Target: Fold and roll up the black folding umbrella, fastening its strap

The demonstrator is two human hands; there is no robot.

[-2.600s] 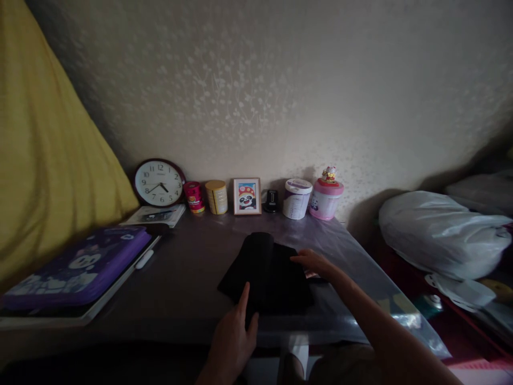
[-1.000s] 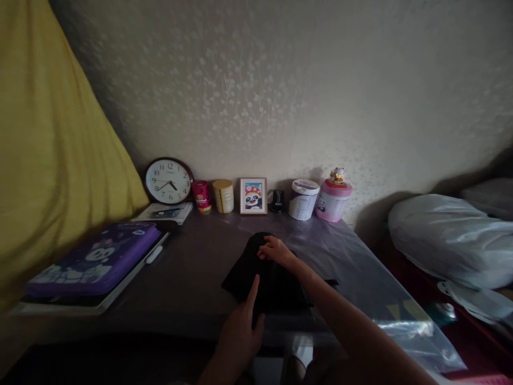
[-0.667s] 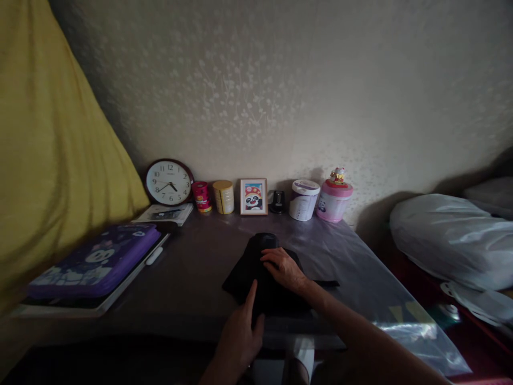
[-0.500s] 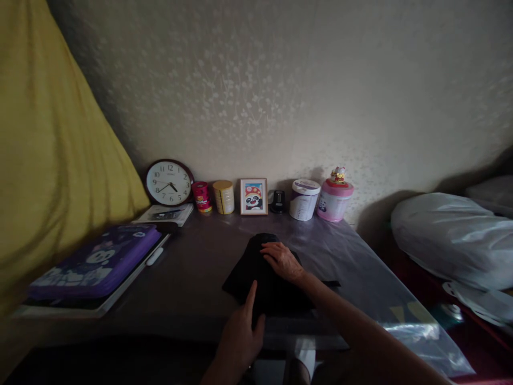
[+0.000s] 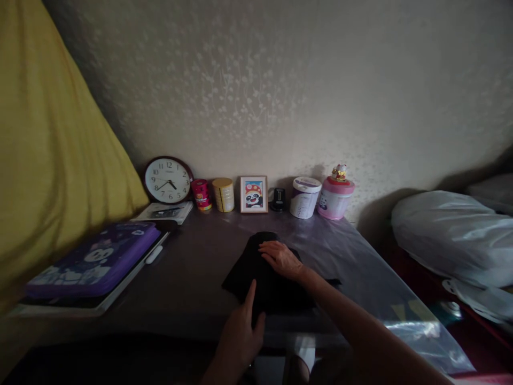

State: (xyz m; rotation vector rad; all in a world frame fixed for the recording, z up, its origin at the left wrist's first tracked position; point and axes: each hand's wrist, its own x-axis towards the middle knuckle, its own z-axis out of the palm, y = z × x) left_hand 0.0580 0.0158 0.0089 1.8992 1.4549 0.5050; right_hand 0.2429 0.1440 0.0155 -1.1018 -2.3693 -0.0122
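Observation:
A piece of black cloth (image 5: pixel 250 264) lies in the middle of the table. It is dark and its folds are hard to make out, so I cannot tell what kind of item it is. A narrow black strap or strip (image 5: pixel 333 282) pokes out at its right. My right hand (image 5: pixel 281 259) rests palm down on the upper part of the cloth, fingers stretched out and pointing left. At the near edge of the cloth is my left hand (image 5: pixel 241 331), index finger extended forward onto it and thumb apart. Its other fingers are mostly hidden from view.
Along the wall stand a clock (image 5: pixel 168 180), a red can (image 5: pixel 201 194), a yellow can (image 5: pixel 223 195), a framed panda picture (image 5: pixel 254 194), a small black object (image 5: pixel 278 199) and two tubs (image 5: pixel 305 198). A purple case (image 5: pixel 96 259) lies left; a bulky white bag (image 5: pixel 452 235) sits right.
Both hands stay in nearly the same places on the black cloth. The view has shifted very slightly.

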